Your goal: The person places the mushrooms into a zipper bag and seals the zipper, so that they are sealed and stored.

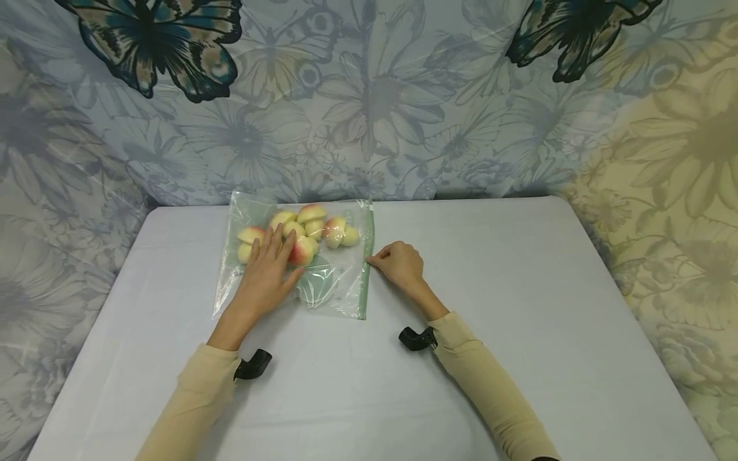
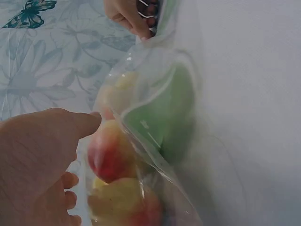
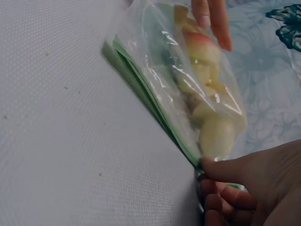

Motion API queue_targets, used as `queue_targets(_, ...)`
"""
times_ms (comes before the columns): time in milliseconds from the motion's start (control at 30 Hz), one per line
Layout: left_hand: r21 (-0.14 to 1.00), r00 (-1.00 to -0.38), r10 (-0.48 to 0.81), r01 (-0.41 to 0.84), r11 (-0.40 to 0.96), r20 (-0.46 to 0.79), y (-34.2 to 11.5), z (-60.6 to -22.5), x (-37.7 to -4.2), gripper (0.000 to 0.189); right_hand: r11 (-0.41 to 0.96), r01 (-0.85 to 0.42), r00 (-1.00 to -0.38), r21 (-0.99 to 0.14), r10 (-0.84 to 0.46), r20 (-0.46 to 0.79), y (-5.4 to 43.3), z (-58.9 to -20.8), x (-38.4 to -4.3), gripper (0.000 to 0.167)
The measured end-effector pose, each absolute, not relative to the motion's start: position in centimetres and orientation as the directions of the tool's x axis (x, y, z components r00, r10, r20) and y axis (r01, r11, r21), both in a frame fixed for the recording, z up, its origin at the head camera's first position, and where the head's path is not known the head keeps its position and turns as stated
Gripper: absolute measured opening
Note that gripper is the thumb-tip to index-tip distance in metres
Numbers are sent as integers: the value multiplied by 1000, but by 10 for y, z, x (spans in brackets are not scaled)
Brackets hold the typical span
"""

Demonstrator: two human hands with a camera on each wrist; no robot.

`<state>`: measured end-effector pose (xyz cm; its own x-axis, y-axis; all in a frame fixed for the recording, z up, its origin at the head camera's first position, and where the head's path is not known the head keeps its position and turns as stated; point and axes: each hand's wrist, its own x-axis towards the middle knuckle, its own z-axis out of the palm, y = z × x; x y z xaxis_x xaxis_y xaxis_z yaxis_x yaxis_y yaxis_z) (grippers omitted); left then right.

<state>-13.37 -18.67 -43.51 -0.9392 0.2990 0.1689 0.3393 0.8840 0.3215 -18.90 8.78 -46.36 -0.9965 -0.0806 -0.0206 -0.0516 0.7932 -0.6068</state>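
A clear zip bag (image 1: 340, 285) lies at the back left of the table, its green zip strip (image 1: 365, 288) along the right side. Inside are several yellow-and-red, mushroom-shaped pieces (image 1: 312, 213), along with a green patch on the plastic. My left hand (image 1: 265, 275) rests on the bag and the pieces with its fingers spread. With thumb and curled fingers, my right hand (image 1: 401, 264) pinches the green strip at its edge. The right wrist view shows the thumb of my right hand (image 3: 249, 176) pressed on the strip's near end.
A white-covered table (image 1: 519, 288) stretches out to the right and in front of the bag. Behind it hangs a flowered cloth (image 1: 380, 115) with dark butterflies (image 1: 158, 45). A black wrist camera (image 1: 254, 365) is worn at the left cuff, another camera (image 1: 416, 339) at the right.
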Motion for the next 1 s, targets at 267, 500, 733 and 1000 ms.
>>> queue_targets(267, 334, -910, 338, 404, 851, 240, -167, -420, -144, 62, 777, -66, -994, -626, -109, -29, 94, -457, -190, 29)
queue_targets(500, 286, -878, 426, 475, 832, 219, -148, -409, -159, 49, 747, -69, -993, -661, -114, -26, 100, -449, -194, 32)
queue_targets(733, 384, -886, 426, 463, 799, 184, -134, -397, -181, 52, 702, -114, -992, -703, -125, 35, 101, -439, -204, 33)
queue_targets(1000, 446, -917, 396, 372, 814, 43, -122, -380, -225, 49, 574, -74, -993, -815, -116, 9, 92, -433, -230, 43)
